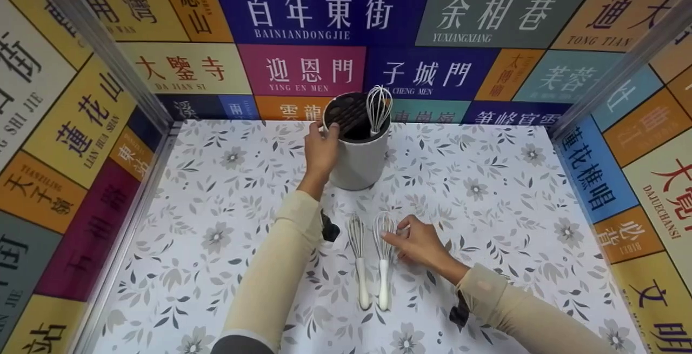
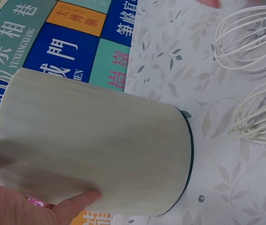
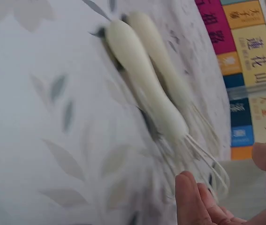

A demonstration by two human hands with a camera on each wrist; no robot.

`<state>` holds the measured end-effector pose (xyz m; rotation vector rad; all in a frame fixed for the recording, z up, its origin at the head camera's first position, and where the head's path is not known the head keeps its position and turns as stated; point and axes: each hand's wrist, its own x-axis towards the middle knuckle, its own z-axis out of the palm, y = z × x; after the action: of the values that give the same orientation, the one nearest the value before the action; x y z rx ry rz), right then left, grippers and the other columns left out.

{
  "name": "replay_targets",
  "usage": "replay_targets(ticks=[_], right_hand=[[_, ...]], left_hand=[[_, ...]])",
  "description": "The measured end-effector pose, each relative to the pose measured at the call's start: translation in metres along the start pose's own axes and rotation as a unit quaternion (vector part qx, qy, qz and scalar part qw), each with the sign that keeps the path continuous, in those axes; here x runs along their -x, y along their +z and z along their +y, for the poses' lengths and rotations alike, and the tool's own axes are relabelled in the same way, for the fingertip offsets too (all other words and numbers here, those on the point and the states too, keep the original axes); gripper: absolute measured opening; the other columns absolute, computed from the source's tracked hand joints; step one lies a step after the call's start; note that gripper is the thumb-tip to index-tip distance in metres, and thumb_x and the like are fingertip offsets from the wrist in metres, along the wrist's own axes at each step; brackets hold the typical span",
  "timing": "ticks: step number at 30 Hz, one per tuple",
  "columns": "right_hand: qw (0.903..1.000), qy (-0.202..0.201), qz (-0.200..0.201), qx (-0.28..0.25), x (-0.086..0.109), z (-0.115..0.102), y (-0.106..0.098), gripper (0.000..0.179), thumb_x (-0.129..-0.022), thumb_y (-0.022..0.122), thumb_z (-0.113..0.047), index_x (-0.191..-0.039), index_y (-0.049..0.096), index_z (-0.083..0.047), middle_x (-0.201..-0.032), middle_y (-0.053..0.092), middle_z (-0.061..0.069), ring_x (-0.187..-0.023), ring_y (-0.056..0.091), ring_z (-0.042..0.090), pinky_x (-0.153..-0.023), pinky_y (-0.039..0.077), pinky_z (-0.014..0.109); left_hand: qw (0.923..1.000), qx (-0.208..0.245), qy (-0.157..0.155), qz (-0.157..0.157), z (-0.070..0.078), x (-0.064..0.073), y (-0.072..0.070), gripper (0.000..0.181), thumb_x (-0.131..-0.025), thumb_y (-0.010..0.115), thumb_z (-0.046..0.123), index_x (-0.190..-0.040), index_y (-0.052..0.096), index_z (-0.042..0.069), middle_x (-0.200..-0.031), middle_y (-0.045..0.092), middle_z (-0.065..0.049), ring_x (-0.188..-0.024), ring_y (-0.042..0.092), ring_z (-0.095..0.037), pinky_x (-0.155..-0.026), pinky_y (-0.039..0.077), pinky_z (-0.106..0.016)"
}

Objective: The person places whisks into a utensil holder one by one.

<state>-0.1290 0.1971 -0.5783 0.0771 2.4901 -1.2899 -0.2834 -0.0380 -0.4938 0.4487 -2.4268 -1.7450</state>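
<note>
A pale grey utensil holder (image 1: 359,162) stands upright toward the back, with a dark slotted insert in its top. My left hand (image 1: 320,151) holds its left rim; in the left wrist view one finger (image 2: 79,204) lies along the holder's side. One wire whisk (image 1: 378,106) stands in the holder, wires up. Two white-handled whisks lie side by side in front, a left whisk (image 1: 363,284) and a right whisk (image 1: 384,284), wires pointing at the holder. My right hand (image 1: 424,243) is at the right whisk's wires, thumb and fingers apart in the right wrist view.
A white tabletop (image 1: 216,235) with a grey leaf pattern lies under everything. Panels of coloured signs, such as a purple panel (image 1: 324,5), surround it at the back and sides. A clear edge strip (image 1: 124,246) runs along the left side.
</note>
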Motion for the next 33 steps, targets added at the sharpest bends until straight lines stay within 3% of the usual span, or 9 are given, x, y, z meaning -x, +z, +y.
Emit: replay_targets(ticks=[6, 17, 26, 33], right_hand=[[0.9998, 0.002, -0.02, -0.004, 0.009, 0.008, 0.018, 0.051, -0.083, 0.082, -0.05, -0.093, 0.057, -0.006, -0.066, 0.071, 0.012, -0.051, 0.07, 0.029, -0.047, 0.055, 0.039], [0.998, 0.032, -0.045, -0.03, 0.019, 0.02, 0.031, 0.061, -0.072, 0.093, -0.035, -0.102, 0.049, -0.004, -0.061, 0.068, 0.01, -0.05, 0.069, 0.023, -0.046, 0.055, 0.039], [0.9935, 0.044, -0.076, -0.072, 0.02, 0.013, 0.029, 0.034, -0.079, 0.083, -0.017, -0.093, 0.057, -0.001, -0.068, 0.071, 0.011, -0.053, 0.071, 0.026, -0.051, 0.058, 0.042], [0.9934, 0.027, -0.052, -0.099, 0.012, -0.001, 0.015, 0.027, -0.083, 0.079, -0.016, -0.09, 0.055, -0.005, -0.076, 0.064, 0.005, -0.06, 0.072, 0.028, -0.055, 0.059, 0.046]], left_hand=[[1.0, 0.006, -0.001, -0.004, 0.0, 0.0, 0.0, 0.049, -0.103, 0.053, 0.036, -0.14, 0.052, 0.005, -0.133, 0.059, -0.022, -0.12, 0.057, -0.031, -0.106, 0.043, -0.044], [0.9998, 0.013, -0.006, -0.016, 0.0, 0.001, -0.001, 0.049, -0.104, 0.052, 0.038, -0.141, 0.05, 0.006, -0.136, 0.056, -0.021, -0.124, 0.054, -0.03, -0.109, 0.041, -0.044], [0.9998, 0.018, 0.002, -0.006, 0.0, 0.002, -0.001, 0.05, -0.103, 0.053, 0.037, -0.141, 0.051, 0.005, -0.127, 0.059, -0.021, -0.116, 0.057, -0.03, -0.104, 0.043, -0.044], [0.9997, 0.023, -0.003, -0.01, 0.001, 0.003, -0.001, 0.05, -0.103, 0.052, 0.037, -0.142, 0.05, 0.005, -0.132, 0.056, -0.02, -0.119, 0.055, -0.029, -0.107, 0.042, -0.044]])
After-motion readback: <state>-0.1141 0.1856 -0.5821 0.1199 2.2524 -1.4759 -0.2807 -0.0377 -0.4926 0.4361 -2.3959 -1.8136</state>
